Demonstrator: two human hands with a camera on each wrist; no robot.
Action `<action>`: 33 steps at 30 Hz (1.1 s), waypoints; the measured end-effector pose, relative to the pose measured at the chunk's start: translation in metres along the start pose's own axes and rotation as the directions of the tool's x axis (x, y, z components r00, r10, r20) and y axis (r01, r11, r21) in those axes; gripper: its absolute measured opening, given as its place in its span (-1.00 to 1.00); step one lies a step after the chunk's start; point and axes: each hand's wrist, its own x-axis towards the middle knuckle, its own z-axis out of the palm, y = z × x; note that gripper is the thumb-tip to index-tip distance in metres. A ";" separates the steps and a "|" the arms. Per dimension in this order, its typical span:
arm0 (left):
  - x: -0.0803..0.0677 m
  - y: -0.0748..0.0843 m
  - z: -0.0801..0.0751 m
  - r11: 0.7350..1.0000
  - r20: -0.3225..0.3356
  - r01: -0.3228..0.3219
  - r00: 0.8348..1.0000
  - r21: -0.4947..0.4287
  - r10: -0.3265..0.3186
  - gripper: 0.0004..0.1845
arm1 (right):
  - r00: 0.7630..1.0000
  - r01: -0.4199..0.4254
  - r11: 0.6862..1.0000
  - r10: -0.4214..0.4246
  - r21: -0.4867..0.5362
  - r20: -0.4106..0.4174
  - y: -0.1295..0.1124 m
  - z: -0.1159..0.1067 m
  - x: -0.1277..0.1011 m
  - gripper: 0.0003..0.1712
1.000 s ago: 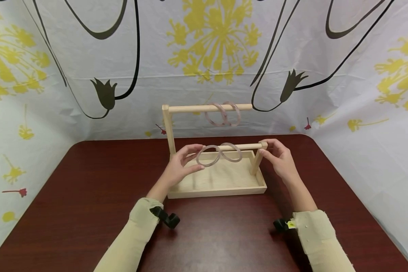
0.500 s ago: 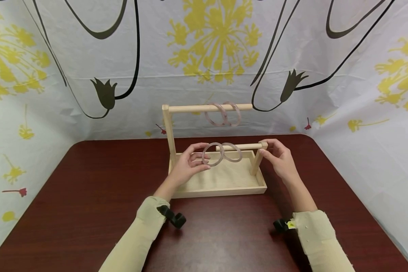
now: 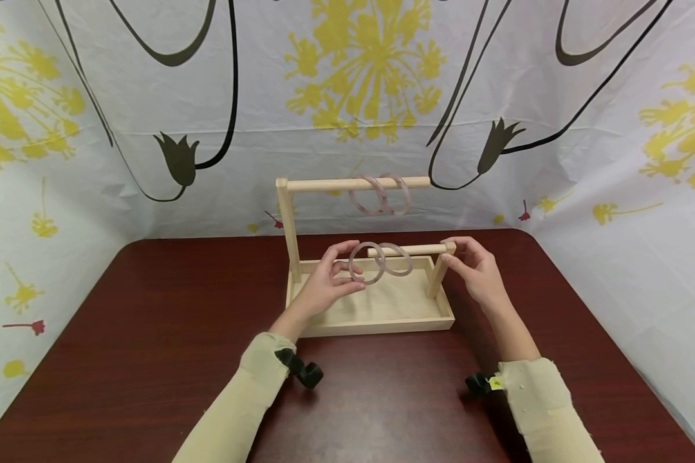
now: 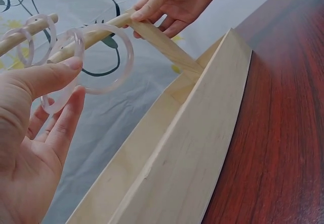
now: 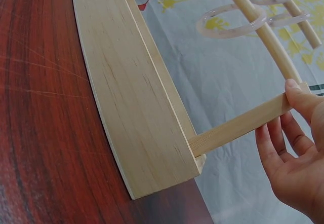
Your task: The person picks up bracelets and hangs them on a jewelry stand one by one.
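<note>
Red-brown table (image 3: 150, 334): wood rack (image 3: 376, 321) near back edge. L hand (image 3: 324, 286) pinches bangle (image 3: 366, 263) at low rod's (image 3: 423, 249) tip; R hand (image 3: 477, 270) grips rack's post (image 3: 438, 276).

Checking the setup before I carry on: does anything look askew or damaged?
Nothing stands out. The wooden stand sits flat on the table, both rods look level, and the left hand holds one intact bangle at the lower rod.

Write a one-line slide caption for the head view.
Left hand pinches a clear bangle at the lower rod's free end.
</note>
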 end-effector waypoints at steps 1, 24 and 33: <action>0.000 0.000 0.000 1.000 0.003 0.000 1.000 -0.002 0.000 -0.19 | 1.000 -0.001 1.000 0.001 0.003 0.001 0.000 0.000 0.000 -0.66; 0.009 -0.007 0.015 0.998 -0.060 -0.023 0.998 0.057 0.027 -0.52 | 1.000 -0.006 1.000 0.005 0.014 0.010 0.002 0.000 0.000 -0.62; 0.013 -0.009 0.020 0.998 -0.091 0.013 0.996 0.058 -0.008 -0.53 | 1.000 -0.005 1.000 0.005 0.022 0.011 0.002 0.000 0.001 -0.62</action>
